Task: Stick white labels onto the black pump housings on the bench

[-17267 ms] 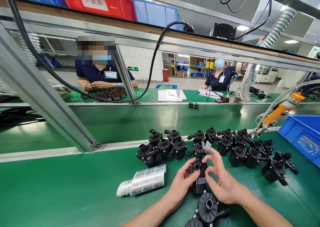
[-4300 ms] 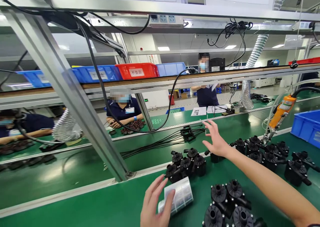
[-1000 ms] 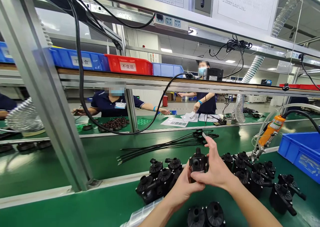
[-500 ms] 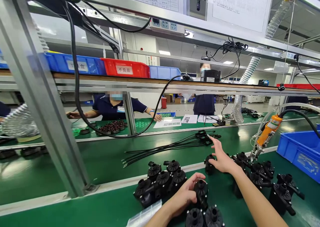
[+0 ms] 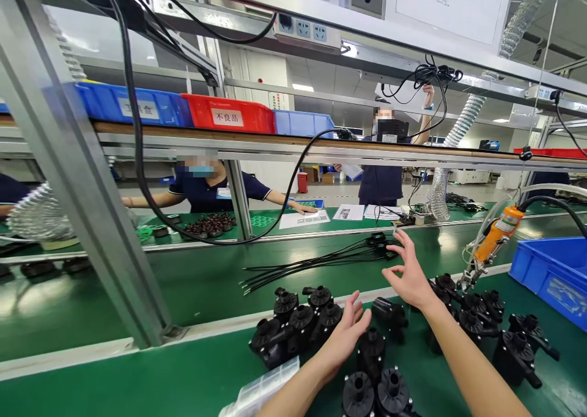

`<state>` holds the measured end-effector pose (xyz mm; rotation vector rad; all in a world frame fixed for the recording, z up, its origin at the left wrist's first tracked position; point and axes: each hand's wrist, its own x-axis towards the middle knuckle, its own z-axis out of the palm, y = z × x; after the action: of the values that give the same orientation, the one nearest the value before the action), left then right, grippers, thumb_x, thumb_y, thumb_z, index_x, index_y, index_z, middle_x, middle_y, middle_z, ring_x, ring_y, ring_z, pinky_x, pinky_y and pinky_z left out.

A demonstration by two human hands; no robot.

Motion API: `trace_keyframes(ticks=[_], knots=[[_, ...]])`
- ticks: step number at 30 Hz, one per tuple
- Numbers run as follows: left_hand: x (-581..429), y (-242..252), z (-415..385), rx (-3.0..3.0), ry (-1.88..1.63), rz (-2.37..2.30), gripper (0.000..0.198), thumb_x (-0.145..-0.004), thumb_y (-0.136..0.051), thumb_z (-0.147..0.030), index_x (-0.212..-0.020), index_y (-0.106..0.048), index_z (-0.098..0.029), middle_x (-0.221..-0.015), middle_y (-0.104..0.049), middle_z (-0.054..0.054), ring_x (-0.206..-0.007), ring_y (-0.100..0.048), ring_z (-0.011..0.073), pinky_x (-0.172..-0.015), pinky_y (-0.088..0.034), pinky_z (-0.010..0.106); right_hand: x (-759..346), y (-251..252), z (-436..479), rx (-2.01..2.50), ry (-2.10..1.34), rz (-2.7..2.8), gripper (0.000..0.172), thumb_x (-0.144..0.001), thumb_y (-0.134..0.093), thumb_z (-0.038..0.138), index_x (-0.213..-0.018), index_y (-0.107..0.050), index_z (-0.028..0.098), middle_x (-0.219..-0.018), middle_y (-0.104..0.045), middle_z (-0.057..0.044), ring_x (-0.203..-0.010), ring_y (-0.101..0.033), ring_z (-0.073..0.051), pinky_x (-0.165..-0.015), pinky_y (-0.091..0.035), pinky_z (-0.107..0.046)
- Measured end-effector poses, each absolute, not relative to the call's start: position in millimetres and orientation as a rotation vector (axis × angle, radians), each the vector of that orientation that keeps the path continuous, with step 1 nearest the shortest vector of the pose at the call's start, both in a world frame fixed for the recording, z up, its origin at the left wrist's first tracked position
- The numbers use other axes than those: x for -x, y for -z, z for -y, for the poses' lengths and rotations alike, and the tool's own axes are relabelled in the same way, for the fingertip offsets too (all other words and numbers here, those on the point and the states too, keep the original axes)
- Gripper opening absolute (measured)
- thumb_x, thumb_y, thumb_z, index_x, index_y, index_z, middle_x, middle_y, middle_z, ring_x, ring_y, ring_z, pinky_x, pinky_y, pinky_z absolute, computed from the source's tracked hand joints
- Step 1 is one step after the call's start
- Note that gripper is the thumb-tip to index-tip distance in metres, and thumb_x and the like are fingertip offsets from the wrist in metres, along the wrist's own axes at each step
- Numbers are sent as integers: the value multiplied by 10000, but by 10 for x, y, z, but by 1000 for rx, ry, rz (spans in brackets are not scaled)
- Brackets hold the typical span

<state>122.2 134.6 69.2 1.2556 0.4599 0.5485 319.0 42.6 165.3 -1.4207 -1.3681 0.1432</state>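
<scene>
- Currently, the work is judged partway through: a small, pale, label-like piece point(image 5: 395, 230) sits at the fingertips of the right hand point(image 5: 409, 279), not yet on a housing.
- Right hand: upper fingers extended; whether thumb and forefinger meet cannot be told.
- Left hand point(image 5: 346, 332): fingers apart, gripping nothing.
- Workpiece: one black plastic cylindrical pump housing point(image 5: 389, 316), tipped sideways between the hands, above or on the green work surface point(image 5: 137, 386).
- Done or left: similar upright housings form a left cluster point(image 5: 301, 322), a near cluster point(image 5: 393, 392) and a right cluster point(image 5: 472, 320); finished units cannot be distinguished.
- Supply: a curled, silvery translucent sheet point(image 5: 265, 387) lies by the left cluster.
</scene>
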Motion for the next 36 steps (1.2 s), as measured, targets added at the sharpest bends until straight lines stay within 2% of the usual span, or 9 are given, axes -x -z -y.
trace_keyframes(ticks=[8,13,16,19,23,27,30,33,36], knots=[[-1210,-723,-1330,-1325,-415,-484,863,-722,-851,-769,-1388,-704,-241,-1389,-713,113,-1385,-583,371,-1202,-404,435,-3233,-1361,-376,1921,-624,1640,1490,-615,-971,215,-1707,25,395,-1736,-11,-266,-1414,-517,-473,-1079,-482,-620],[-1227,-673,-1331,-1318,-426,-519,821,-723,-861,-747,-1344,-727,-227,-1101,-774,67,-1173,-680,334,-1063,-477,404,-3082,-1181,-488,1987,-716,1716,1480,-629,-916,118,-1704,59,406,-1734,-53,-296,-1166,-702,-412,-941,-566,-563],[-1261,-630,-1352,-1272,-453,-549,890,-715,-841,-787,-1386,-677,-226,-1182,-755,97,-1235,-655,339,-1017,-489,382,-3013,-1185,-518,1927,-626,1690,1518,-586,-882,4,-1702,76,380,-1712,-91,-314,-1167,-697,-377,-934,-580,-513],[-1264,-681,-1358,-1201,-460,-580,997,-765,-719,-880,-1504,-549,-233,-1344,-700,152,-1327,-612,348,-1005,-499,399,-2972,-1305,-486,1822,-390,1607,1408,-706,-769,-16,-1671,156,427,-1732,73,-264,-1289,-615,-339,-968,-580,-499],[-1191,-940,-1323,-1071,-447,-401,944,-855,-533,-929,-1434,-581,-185,-1166,-766,154,-1101,-724,315,-929,-510,392,-2835,-1509,-409,1435,-30,1671,1157,-834,-642,-11,-1678,20,422,-1758,89,-162,-1496,-419,-315,-1131,-514,-520],[-1074,-1196,-1302,-987,-522,-150,691,-857,-806,-685,-1367,-652,-246,-1282,-743,129,-1178,-696,317,-981,-500,398,-2620,-1639,-308,1088,85,1995,1095,-760,-582,-71,-1671,-147,352,-1762,-55,-147,-1614,-237,-337,-1241,-400,-582],[-1014,-1265,-1329,-1066,-649,-163,836,-723,-1008,-386,-1445,-592,-310,-1426,-663,110,-1311,-618,326,-1035,-485,394,-2527,-1744,-203,1014,-100,1990,1070,-749,-642,-2,-1668,-200,322,-1743,-153,-143,-1610,-232,-349,-1260,-373,-584],[-996,-1278,-1369,-1207,-762,-151,984,-642,-1050,-296,-1456,-499,-330,-1376,-638,105,-1225,-649,314,-999,-518,397,-2535,-1847,-128,971,-237,1572,893,-875,-670,117,-1641,-261,322,-1537,-467,-150,-1343,-538,-281,-1009,-579,-425],[-996,-1300,-1389,-1338,-886,-121,971,-619,-1049,-245,-1384,-459,-349,-1353,-573,71,-1118,-663,267,-935,-558,375,-2585,-1893,-120,985,-448,1265,717,-997,-660,256,-1608,-288,307,-1074,-652,-65,-883,-598,-181,-633,-487,-250]])
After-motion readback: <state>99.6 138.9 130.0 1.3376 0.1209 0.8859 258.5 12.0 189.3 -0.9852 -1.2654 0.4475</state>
